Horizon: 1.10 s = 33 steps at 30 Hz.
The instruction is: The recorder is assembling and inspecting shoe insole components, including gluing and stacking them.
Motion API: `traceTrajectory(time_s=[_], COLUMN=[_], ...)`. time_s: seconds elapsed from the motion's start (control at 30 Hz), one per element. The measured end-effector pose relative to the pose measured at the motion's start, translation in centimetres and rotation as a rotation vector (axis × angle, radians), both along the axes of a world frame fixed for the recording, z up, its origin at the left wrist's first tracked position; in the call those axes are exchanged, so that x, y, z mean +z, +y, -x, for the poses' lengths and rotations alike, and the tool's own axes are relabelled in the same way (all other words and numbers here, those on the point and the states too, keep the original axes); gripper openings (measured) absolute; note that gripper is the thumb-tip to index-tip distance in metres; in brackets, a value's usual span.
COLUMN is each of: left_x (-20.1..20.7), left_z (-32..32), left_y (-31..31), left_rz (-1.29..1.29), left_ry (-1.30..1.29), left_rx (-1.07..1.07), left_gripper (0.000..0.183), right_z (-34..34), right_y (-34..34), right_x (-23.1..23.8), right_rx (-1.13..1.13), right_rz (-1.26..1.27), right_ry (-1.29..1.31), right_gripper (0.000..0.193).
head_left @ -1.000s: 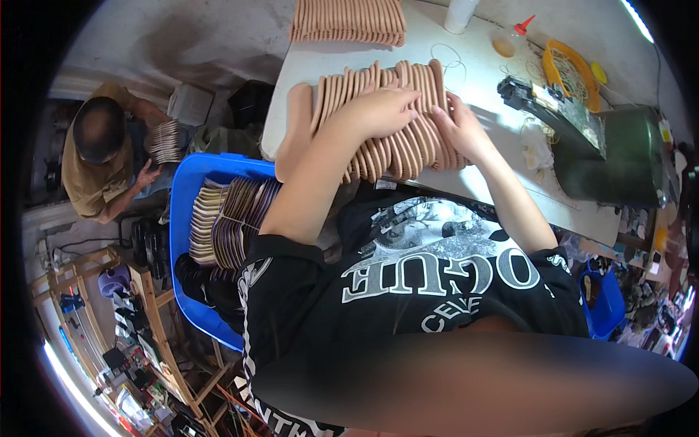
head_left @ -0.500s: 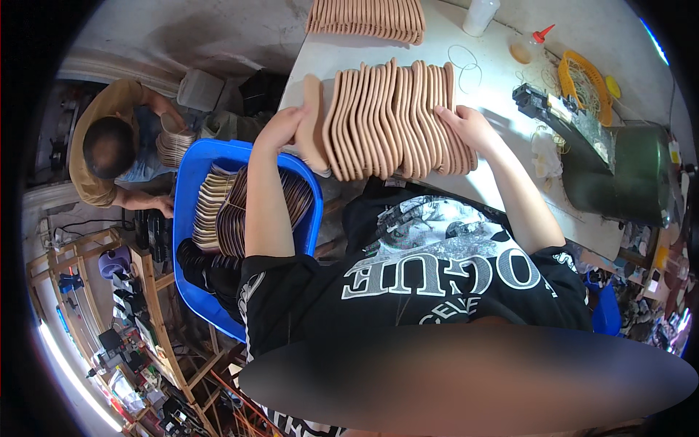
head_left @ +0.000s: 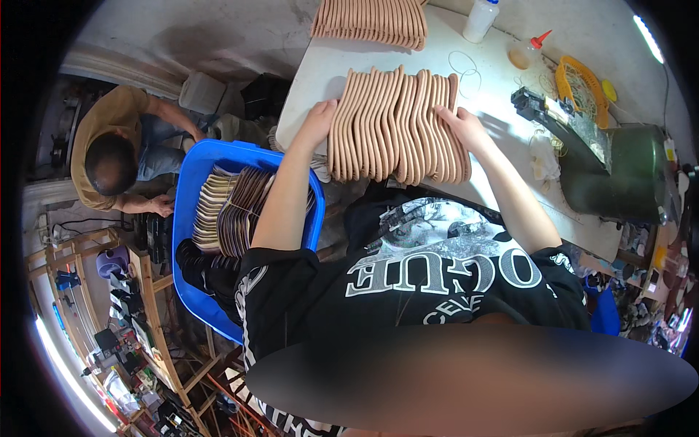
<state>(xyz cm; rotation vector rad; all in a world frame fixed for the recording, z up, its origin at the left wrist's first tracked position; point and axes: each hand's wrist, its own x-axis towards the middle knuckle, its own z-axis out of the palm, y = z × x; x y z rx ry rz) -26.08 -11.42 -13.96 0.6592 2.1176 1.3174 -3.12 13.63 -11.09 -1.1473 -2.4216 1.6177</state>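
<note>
A row of tan shoe soles (head_left: pixel 397 127) stands on edge, pressed together side by side, at the near edge of the white table. My left hand (head_left: pixel 318 122) is closed against the left end of the row. At the other end my right hand (head_left: pixel 464 125) grips the outer soles, its thumb lying over their top edges. Between them the two hands squeeze the row from both sides. The left fingers are partly hidden behind the end sole.
Another row of tan soles (head_left: pixel 370 23) lies at the table's far side. A white bottle (head_left: pixel 480 20), a red-tipped bottle (head_left: pixel 526 52), a yellow basket (head_left: pixel 582 91) and a dark green machine (head_left: pixel 619 175) stand rightward. Left are a blue tub (head_left: pixel 191 164) of bundled soles and a seated person (head_left: pixel 109 149).
My left hand has moved right, bringing the separate end sole against the row. The row now looks tighter. At left, the other person's hand has shifted, and the soles they held are out of sight.
</note>
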Motion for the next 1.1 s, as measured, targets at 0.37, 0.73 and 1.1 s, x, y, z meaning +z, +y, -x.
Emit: traceTrajectory(time_s=[0.37,0.73,1.1], left_x=[5.8,12.0,9.5], left_z=[-7.3,-4.8,-9.6], left_y=[-1.0,-2.8,1.6], left_rz=[-0.455,-0.138,-0.594], left_ry=[-0.124,0.672,0.408], left_rx=[0.011,-0.298,-0.185], left_gripper=[0.064,0.096,0.085], right_z=[-3.0,-4.7,-7.4], right_y=[-4.2,-3.1,-4.4], right_x=[1.9,3.8,2.3], right_rx=[-0.180,-0.026,-0.041], right_rz=[0.377,-0.192,-0.303], right_ry=[0.553,0.896,0.699], right_gripper=[0.066,0.054,0.042])
